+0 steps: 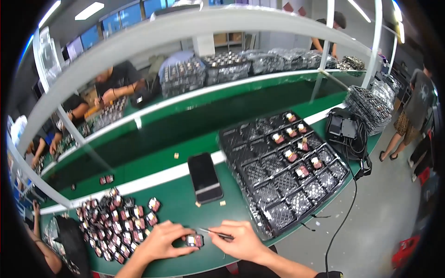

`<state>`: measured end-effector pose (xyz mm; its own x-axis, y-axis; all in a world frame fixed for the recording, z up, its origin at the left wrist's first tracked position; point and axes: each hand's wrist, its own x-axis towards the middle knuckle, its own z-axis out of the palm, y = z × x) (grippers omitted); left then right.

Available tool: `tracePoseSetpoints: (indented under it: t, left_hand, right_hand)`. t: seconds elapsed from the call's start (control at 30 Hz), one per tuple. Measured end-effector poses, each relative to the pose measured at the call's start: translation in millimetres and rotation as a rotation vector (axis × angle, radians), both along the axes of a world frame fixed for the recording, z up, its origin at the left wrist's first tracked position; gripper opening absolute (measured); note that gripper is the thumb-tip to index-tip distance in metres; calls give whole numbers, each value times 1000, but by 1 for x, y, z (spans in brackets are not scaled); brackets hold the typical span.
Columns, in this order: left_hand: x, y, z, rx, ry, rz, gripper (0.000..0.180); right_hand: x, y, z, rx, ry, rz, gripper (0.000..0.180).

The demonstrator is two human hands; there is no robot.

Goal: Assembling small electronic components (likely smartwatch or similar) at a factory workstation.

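My left hand (168, 241) has its thumb and fingers closed on the sides of a small electronic module (194, 240), black-cased with a reddish and pale face, on the green table. Just right of it, my right hand (241, 238) grips slim metal tweezers (217, 233), their tip pointing toward the module without visibly touching it. Left of my left hand lies a heap of similar modules (113, 222). At the right stands a black plastic tray (266, 192) with square compartments; several modules (290, 155) sit in its far and middle cells.
A black phone (205, 177) lies beyond my hands, with small yellowish bits near it. A conveyor belt (185, 125) runs behind a white edge. A black bag (345, 129) with a cable sits right of the tray. Other people work across the belt and at the left.
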<state>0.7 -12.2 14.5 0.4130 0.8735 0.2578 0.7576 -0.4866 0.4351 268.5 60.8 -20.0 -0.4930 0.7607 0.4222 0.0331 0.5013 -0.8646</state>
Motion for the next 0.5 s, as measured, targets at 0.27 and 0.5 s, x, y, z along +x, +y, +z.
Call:
tracePoseSetpoints:
  t: [0.27, 0.5]
  left_hand:
    - [-15, 21, 19, -86, -280, 256, 49]
    - [59, 146, 96, 51, -255, 6, 44]
  right_hand:
    - [0, 5, -5, -31, 72, -44, 19]
    - [-6, 10, -11, -34, 52, 66, 15]
